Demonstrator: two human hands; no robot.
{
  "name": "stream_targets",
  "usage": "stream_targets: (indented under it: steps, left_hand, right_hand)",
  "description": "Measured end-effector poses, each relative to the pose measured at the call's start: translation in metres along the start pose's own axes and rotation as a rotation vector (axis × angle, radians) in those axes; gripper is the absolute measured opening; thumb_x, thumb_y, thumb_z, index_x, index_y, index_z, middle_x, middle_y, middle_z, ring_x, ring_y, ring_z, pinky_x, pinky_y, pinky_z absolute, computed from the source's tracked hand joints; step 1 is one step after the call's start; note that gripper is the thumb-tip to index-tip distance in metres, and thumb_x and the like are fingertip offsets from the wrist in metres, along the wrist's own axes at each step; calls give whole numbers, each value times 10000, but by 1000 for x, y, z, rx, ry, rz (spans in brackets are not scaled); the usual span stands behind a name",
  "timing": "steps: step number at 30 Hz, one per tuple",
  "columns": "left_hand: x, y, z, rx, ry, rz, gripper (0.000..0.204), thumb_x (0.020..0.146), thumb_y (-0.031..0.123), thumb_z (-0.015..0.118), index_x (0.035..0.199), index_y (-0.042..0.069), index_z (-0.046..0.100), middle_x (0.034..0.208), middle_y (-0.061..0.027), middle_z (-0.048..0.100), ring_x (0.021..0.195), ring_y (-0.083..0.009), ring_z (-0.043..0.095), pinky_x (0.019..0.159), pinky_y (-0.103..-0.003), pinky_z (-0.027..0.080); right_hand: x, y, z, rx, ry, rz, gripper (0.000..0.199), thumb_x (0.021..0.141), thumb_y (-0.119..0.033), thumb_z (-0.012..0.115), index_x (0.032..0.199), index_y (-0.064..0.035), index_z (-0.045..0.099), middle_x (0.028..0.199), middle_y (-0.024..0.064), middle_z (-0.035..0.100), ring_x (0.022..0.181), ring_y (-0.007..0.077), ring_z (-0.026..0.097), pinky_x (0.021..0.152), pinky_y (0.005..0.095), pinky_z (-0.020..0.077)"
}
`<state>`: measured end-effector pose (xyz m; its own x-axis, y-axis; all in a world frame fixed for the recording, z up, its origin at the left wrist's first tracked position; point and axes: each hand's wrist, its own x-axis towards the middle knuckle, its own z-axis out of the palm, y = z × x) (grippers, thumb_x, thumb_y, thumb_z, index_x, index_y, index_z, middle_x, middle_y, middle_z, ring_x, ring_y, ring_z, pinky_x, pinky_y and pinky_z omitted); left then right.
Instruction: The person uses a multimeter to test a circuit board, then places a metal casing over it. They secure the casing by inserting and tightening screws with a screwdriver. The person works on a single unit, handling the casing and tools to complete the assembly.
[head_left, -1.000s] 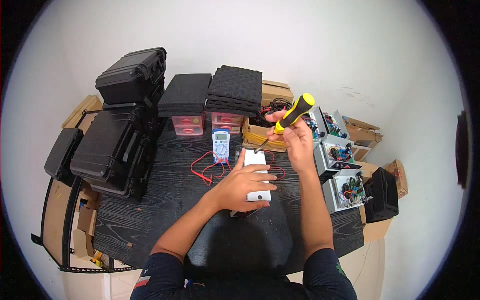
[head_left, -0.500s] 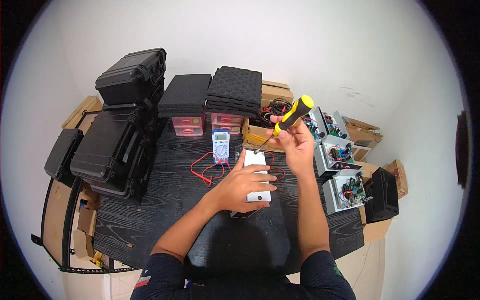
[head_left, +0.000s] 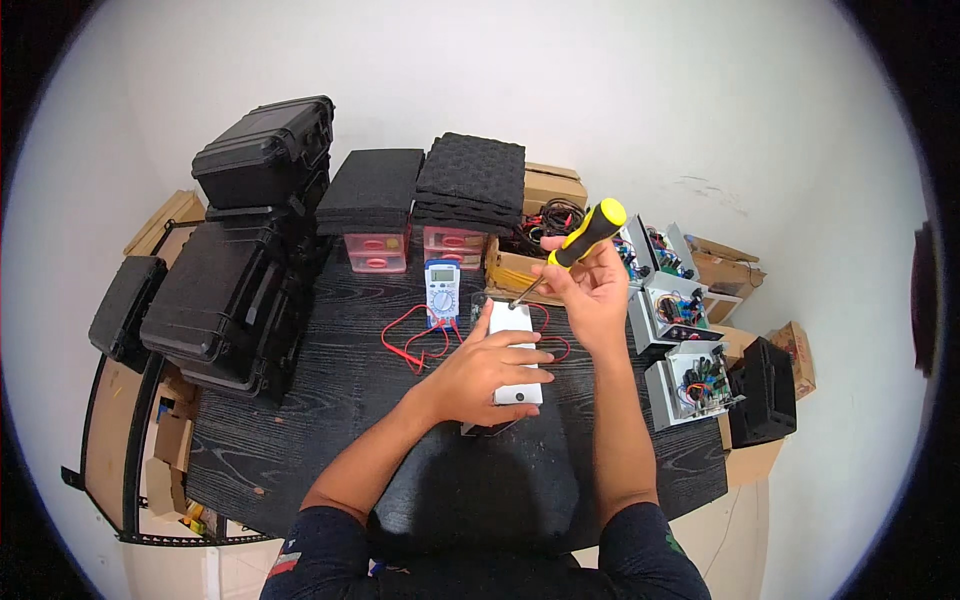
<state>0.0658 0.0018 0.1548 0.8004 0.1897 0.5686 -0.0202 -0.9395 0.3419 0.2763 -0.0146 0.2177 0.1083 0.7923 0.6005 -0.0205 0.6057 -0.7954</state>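
Observation:
My left hand (head_left: 487,372) lies with fingers spread across a white rectangular panel (head_left: 512,319), pressing it from the left. A dark screw sits at the panel's near end. In my right hand (head_left: 590,294) is a yellow-and-black screwdriver (head_left: 585,235), gripped around the lower handle. The tool leans to the right, its tip at the far end of the panel where another screw hole or screw shows dark. What lies under the panel is mostly hidden. Just beyond my left hand is a blue-and-white multimeter (head_left: 442,292) with red leads.
Black hard cases (head_left: 215,290) are stacked at left. Black foam sheets (head_left: 470,170) lie on small pink drawer units (head_left: 376,252). Behind my right hand stands a cardboard box (head_left: 512,268) with cables. Several open white housings with circuit boards (head_left: 690,385) line the right table edge.
The screwdriver's handle has tipped slightly lower, and my right hand has shifted a little with it. My left hand stays in place on the panel.

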Motion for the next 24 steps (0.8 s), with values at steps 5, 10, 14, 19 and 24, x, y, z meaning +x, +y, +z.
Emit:
stream_targets:
  steps: [5, 10, 14, 19, 24]
  left_hand:
    - [0, -1, 0, -4, -4, 0, 456, 856, 420, 858, 1265, 228, 796, 1403, 5, 724, 1421, -292, 585, 1252, -799, 31]
    - [0, -1, 0, 13, 0, 4, 457, 858, 429, 854, 1265, 229, 796, 1404, 5, 723, 1423, -291, 584, 1254, -796, 37]
    - [0, 0, 0, 15, -4, 2, 456, 862, 428, 850, 1268, 230, 795, 1402, 3, 723, 1422, -289, 584, 1258, -791, 37]
    - [-1, -2, 0, 19, -9, 2, 462, 863, 431, 849, 1278, 234, 792, 1400, 1, 724, 1417, -287, 586, 1254, -796, 39]
    - [-1, -2, 0, 14, -8, 1, 467, 858, 426, 854, 1281, 239, 792, 1398, -3, 725, 1412, -286, 590, 1249, -802, 42]
  right_hand:
    - [7, 4, 4, 1, 1, -15, 386, 1038, -56, 709, 1369, -1, 516, 1301, 163, 720, 1035, 157, 741, 870, 322, 651]
    - [10, -5, 3, -6, -42, 94, 375, 1071, -147, 686, 1384, -15, 528, 1283, 144, 730, 999, 165, 745, 840, 315, 636]
    - [14, -7, 6, -27, 13, 67, 301, 1061, -92, 686, 1314, -13, 543, 1235, 125, 724, 977, 152, 736, 852, 316, 642]
    - [19, 0, 4, -7, -39, 36, 309, 1050, -115, 713, 1302, -16, 565, 1214, 112, 729, 963, 177, 762, 814, 310, 646]
    - [19, -13, 5, 34, -6, 162, 197, 1032, -85, 731, 1184, -8, 631, 1152, 93, 738, 894, 156, 750, 786, 294, 641]
